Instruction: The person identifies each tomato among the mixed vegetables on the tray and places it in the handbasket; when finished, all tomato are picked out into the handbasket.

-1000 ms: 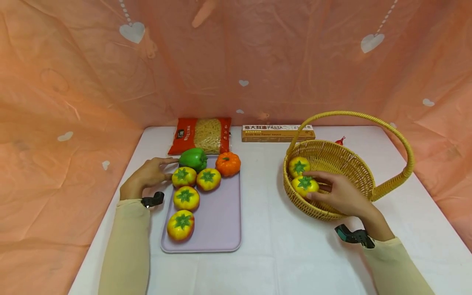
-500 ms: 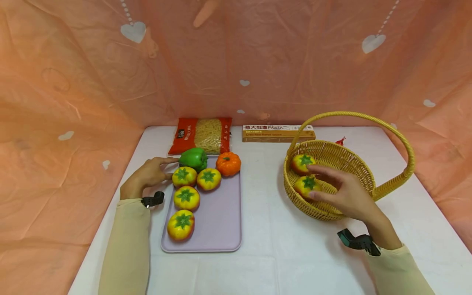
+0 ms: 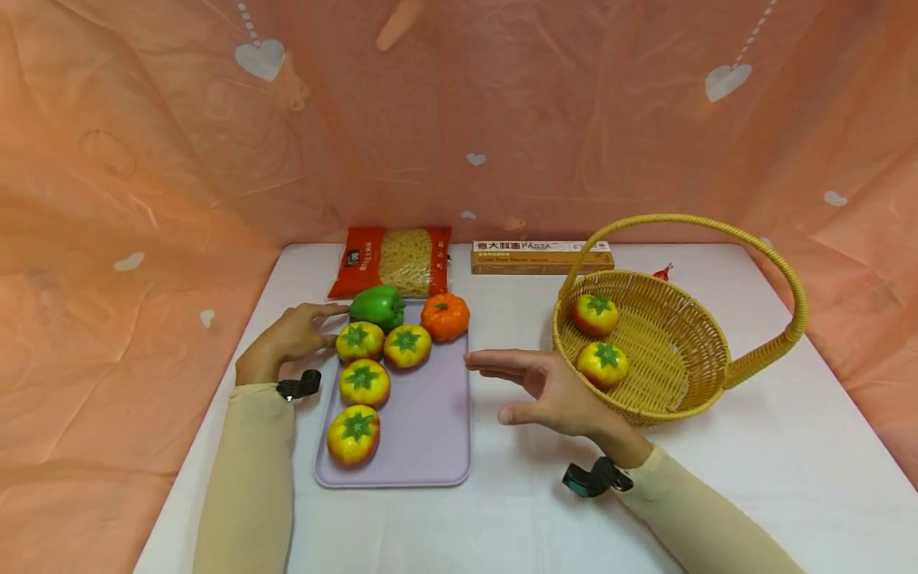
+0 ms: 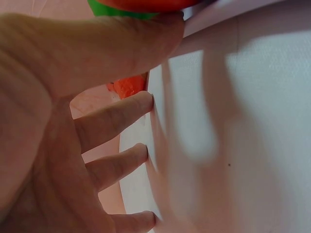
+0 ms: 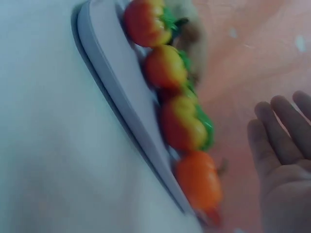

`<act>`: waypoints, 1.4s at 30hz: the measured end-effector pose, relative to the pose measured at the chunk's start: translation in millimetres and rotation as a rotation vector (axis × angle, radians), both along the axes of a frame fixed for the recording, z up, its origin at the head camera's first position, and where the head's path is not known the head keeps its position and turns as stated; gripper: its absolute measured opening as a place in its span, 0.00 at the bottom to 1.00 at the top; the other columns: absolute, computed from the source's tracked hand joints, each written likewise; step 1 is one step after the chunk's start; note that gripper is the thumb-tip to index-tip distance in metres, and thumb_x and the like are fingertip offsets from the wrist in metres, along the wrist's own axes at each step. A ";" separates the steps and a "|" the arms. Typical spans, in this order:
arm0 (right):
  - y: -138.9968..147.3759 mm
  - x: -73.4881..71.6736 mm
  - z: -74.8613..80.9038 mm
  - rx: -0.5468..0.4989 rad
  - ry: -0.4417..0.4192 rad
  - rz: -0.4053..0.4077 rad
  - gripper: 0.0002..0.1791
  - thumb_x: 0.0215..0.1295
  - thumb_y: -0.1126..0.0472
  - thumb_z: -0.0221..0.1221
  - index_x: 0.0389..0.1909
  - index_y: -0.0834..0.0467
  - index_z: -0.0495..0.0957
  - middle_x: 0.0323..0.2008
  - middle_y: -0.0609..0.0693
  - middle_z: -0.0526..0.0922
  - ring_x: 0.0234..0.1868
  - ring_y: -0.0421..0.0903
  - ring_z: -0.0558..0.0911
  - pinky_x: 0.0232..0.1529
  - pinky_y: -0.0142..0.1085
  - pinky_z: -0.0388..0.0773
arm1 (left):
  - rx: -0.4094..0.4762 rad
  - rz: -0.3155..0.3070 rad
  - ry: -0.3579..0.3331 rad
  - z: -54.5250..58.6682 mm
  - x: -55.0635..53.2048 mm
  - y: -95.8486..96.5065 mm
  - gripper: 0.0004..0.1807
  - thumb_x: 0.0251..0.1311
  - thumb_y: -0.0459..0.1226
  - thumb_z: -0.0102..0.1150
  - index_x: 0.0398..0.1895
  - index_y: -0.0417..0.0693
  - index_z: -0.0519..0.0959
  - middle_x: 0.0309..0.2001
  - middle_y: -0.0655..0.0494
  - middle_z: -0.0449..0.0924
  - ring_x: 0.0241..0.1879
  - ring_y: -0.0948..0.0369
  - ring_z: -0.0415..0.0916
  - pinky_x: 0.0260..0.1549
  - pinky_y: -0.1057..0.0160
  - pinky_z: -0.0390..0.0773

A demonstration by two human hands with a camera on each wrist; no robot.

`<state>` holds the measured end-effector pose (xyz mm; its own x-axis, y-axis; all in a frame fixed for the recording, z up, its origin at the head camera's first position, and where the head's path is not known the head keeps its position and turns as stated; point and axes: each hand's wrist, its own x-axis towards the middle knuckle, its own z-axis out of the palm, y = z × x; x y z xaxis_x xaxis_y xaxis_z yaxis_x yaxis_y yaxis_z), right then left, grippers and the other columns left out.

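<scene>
My left hand [image 3: 288, 338] rests at the tray's upper left edge, index finger by the green bell pepper [image 3: 377, 307] and thumb by the nearest tomato [image 3: 358, 341]. In the left wrist view its other fingers [image 4: 114, 119] stretch down to the white cloth, holding nothing. Several yellow-red tomatoes with green star-shaped tops lie on the lilac tray [image 3: 426, 430], beside an orange pumpkin [image 3: 445, 316]. My right hand [image 3: 555, 395], fingers extended and holding nothing, hovers between tray and basket. Two similar tomatoes, a rear one [image 3: 595, 315] and a front one [image 3: 602, 365], sit inside the wicker basket [image 3: 706, 351].
A red bag of pasta [image 3: 390, 261] lies behind the tray. Right of it stands a long pasta box [image 3: 541, 257]. The basket's tall handle [image 3: 770, 255] arches above it, and a small red object [image 3: 663, 273] shows behind its rim.
My right hand has let go of the front tomato in the basket and swung left, out over the table toward the tray. Both basket tomatoes have shifted slightly right. My left hand stays put.
</scene>
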<state>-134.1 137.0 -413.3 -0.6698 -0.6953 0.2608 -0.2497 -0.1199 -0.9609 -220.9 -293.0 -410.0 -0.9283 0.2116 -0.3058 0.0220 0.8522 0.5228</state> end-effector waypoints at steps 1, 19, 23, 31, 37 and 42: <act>-8.5 -1.9 -3.4 -0.007 -0.016 0.017 0.38 0.71 0.55 0.75 0.76 0.64 0.75 0.75 0.69 0.76 0.76 0.48 0.78 0.79 0.40 0.73 | 0.000 -0.004 0.006 -0.1 -0.2 0.2 0.36 0.70 0.37 0.67 0.81 0.50 0.72 0.80 0.28 0.66 0.79 0.27 0.58 0.78 0.23 0.55; -124.0 2.4 -36.6 0.203 -0.020 0.074 0.33 0.63 0.64 0.79 0.70 0.58 0.83 0.66 0.49 0.88 0.68 0.45 0.86 0.72 0.36 0.80 | -0.025 -0.011 0.018 1.9 -0.4 0.1 0.36 0.70 0.39 0.68 0.81 0.51 0.73 0.79 0.28 0.67 0.78 0.26 0.60 0.78 0.23 0.57; -135.4 4.7 -34.9 0.303 0.103 0.022 0.33 0.61 0.58 0.81 0.69 0.54 0.85 0.63 0.44 0.90 0.64 0.35 0.86 0.69 0.31 0.80 | -0.022 -0.023 0.032 1.1 -1.2 0.3 0.36 0.70 0.40 0.69 0.81 0.50 0.74 0.79 0.28 0.67 0.79 0.27 0.61 0.78 0.25 0.58; -154.9 13.2 -28.4 0.436 0.221 -0.006 0.34 0.61 0.52 0.81 0.69 0.49 0.85 0.64 0.41 0.89 0.63 0.29 0.81 0.68 0.24 0.75 | 0.000 -0.016 0.017 -0.6 -0.5 -0.7 0.35 0.71 0.41 0.68 0.80 0.48 0.74 0.80 0.30 0.67 0.79 0.29 0.61 0.78 0.24 0.58; -165.7 19.4 -29.2 0.490 0.313 0.014 0.34 0.62 0.48 0.81 0.69 0.49 0.85 0.65 0.39 0.88 0.63 0.27 0.80 0.67 0.22 0.74 | 0.004 -0.013 0.005 -0.6 -0.9 -1.0 0.35 0.72 0.40 0.67 0.81 0.49 0.73 0.80 0.30 0.66 0.80 0.28 0.60 0.78 0.23 0.58; -167.9 22.3 -31.3 0.485 0.357 0.047 0.34 0.65 0.50 0.79 0.71 0.49 0.83 0.67 0.41 0.87 0.66 0.28 0.80 0.69 0.22 0.73 | 0.006 -0.007 -0.013 -0.3 -1.1 -0.2 0.35 0.72 0.40 0.68 0.81 0.49 0.72 0.81 0.30 0.65 0.80 0.28 0.59 0.78 0.23 0.57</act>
